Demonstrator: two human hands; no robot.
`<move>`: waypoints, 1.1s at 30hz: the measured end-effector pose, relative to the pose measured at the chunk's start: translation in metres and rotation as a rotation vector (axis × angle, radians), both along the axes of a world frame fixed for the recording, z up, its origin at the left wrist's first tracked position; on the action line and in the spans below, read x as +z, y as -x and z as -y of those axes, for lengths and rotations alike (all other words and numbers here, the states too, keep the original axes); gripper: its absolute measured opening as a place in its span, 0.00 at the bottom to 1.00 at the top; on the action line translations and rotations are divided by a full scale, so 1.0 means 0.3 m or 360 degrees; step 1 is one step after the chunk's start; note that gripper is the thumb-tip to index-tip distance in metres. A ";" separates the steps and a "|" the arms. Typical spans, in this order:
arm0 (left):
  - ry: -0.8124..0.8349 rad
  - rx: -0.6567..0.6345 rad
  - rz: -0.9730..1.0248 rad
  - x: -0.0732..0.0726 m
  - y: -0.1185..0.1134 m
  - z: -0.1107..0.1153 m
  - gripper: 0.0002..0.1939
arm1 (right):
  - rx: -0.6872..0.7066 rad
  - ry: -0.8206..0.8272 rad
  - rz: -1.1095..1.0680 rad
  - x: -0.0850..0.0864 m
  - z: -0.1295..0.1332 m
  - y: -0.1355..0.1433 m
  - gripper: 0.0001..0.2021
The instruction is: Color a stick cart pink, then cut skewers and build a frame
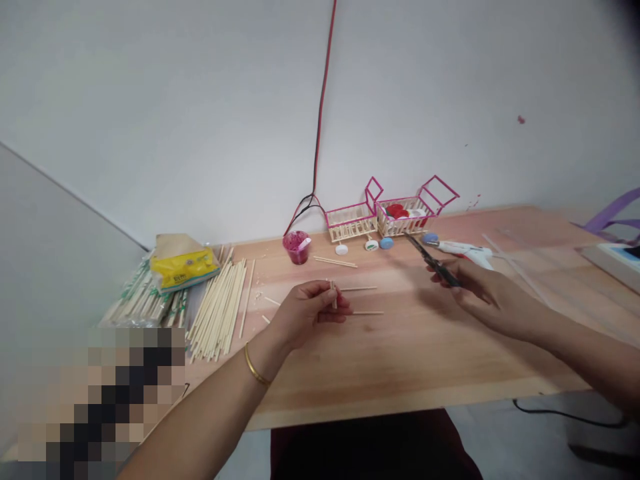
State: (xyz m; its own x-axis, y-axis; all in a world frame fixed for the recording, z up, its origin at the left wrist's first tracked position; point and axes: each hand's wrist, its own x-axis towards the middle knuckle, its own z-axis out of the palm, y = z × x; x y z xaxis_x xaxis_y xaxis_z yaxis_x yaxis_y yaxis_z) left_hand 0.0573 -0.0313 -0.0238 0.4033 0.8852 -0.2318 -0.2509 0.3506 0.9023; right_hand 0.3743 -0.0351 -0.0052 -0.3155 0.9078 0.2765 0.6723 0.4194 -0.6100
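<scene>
Between the thumb and fingers of my left hand (315, 305) are short pieces of wooden stick (334, 295), held upright above the table. My right hand (475, 293) is closed on dark-handled scissors (440, 267), whose blades point up and left towards the small carts. Just right of my left hand, two thin sticks (365, 289) lie on the wooden table (400, 367). Two more sticks (336, 261) rest behind that hand. A large pile of pale sticks (220, 313) lies to the left.
Two small stick-built carts with pink rims (351, 220) stand at the back, one holding red items. Near them are a pink-stained cup (297, 248) and a white glue gun (465, 251). A yellow packet (185, 268) lies on wrapped sticks at the left.
</scene>
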 end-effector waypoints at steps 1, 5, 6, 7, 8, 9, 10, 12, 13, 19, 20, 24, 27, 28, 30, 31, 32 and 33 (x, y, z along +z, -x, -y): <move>0.0000 0.0000 0.0017 -0.001 0.000 0.000 0.14 | 0.0046 0.0112 -0.0112 0.006 0.003 0.019 0.06; -0.0025 0.0004 0.0044 -0.001 0.005 -0.002 0.14 | 0.0237 0.0401 -0.0255 0.044 0.009 0.136 0.09; -0.0026 0.0008 0.0042 0.001 0.007 -0.002 0.14 | 0.0278 0.0401 -0.0223 0.055 0.008 0.166 0.13; -0.0024 0.0012 0.0038 0.003 0.008 -0.002 0.14 | 0.0303 0.0383 -0.0179 0.066 0.005 0.192 0.18; -0.0019 0.0017 0.0036 0.006 0.008 -0.002 0.14 | 0.0320 0.0361 -0.0114 0.075 0.001 0.214 0.23; -0.0009 0.0020 0.0035 0.009 0.008 -0.002 0.14 | 0.0336 0.0335 -0.0056 0.082 -0.005 0.230 0.26; 0.0005 0.0025 0.0033 0.012 0.007 -0.001 0.14 | 0.0350 0.0314 -0.0014 0.088 -0.011 0.242 0.27; 0.0049 0.0037 0.0033 0.014 0.003 0.003 0.14 | 0.0395 0.0296 0.0023 0.094 -0.023 0.255 0.27; 0.0072 0.0048 0.0034 0.014 0.000 0.004 0.14 | 0.0413 0.0291 0.0028 0.095 -0.028 0.259 0.26; -0.0420 0.0277 -0.0336 0.003 0.031 -0.033 0.12 | 0.0423 0.0020 0.0201 0.081 -0.054 0.276 0.30; -0.0611 0.0389 -0.0495 0.003 0.049 -0.049 0.11 | 0.0415 -0.0031 0.0216 0.076 -0.058 0.278 0.31; -0.0782 0.0759 -0.0754 0.002 0.124 -0.108 0.09 | 0.0367 -0.0134 0.0220 0.059 -0.073 0.283 0.31; -0.0863 0.0745 -0.0903 -0.009 0.144 -0.124 0.08 | 0.0349 -0.0166 0.0206 0.054 -0.080 0.287 0.31; -0.0898 0.0724 -0.0925 -0.014 0.143 -0.124 0.08 | 0.0347 -0.0169 0.0202 0.053 -0.082 0.289 0.31; -0.0931 0.0677 -0.0941 -0.027 0.134 -0.121 0.08 | 0.0344 -0.0169 0.0197 0.051 -0.087 0.290 0.30; -0.0929 0.0646 -0.0959 -0.033 0.129 -0.119 0.09 | 0.0340 -0.0169 0.0192 0.048 -0.090 0.290 0.30; -0.0921 0.0614 -0.0992 -0.039 0.125 -0.118 0.09 | 0.0336 -0.0169 0.0187 0.045 -0.094 0.290 0.30; -0.0918 0.0584 -0.1044 -0.043 0.123 -0.117 0.09 | 0.0331 -0.0172 0.0176 0.040 -0.098 0.289 0.30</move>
